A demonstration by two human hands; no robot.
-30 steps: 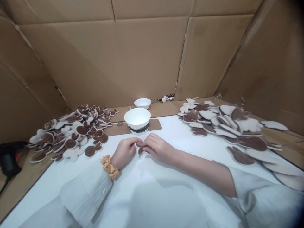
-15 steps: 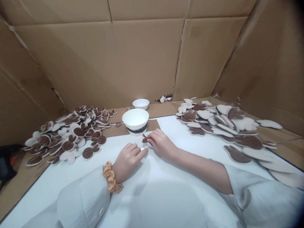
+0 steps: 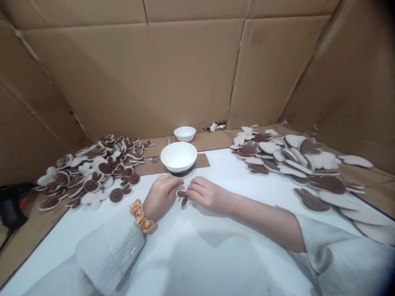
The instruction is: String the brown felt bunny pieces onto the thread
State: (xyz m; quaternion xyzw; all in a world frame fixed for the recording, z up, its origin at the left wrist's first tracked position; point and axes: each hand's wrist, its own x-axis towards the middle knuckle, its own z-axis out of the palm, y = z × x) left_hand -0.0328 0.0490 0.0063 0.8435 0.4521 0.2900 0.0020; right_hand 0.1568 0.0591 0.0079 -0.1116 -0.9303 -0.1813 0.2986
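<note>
My right hand (image 3: pixel 212 195) is closed on a small brown bunny-shaped plush piece with a pale edge (image 3: pixel 183 198), its ears sticking out past the fingertips toward the left. My left hand (image 3: pixel 161 194) faces it, fingertips pinched together just below the front white bowl (image 3: pixel 178 157); whatever they hold, if anything, is too small to make out. A narrow gap separates the two hands. Dark banding wraps the lower part of that bowl, which stands just beyond my fingers.
A second white bowl (image 3: pixel 184 133) stands behind. Small brown-and-white bunny pieces (image 3: pixel 91 186) are heaped at left; larger ones (image 3: pixel 327 184) are piled at right. A black tool (image 3: pixel 11 209) lies at far left. Cardboard walls (image 3: pixel 191 74) enclose the white tabletop (image 3: pixel 216 255).
My left hand has moved up toward the bowl, its fingertips now pinched. My right hand has shifted slightly, turning the bunny piece so its ears point out toward me and the left.
</note>
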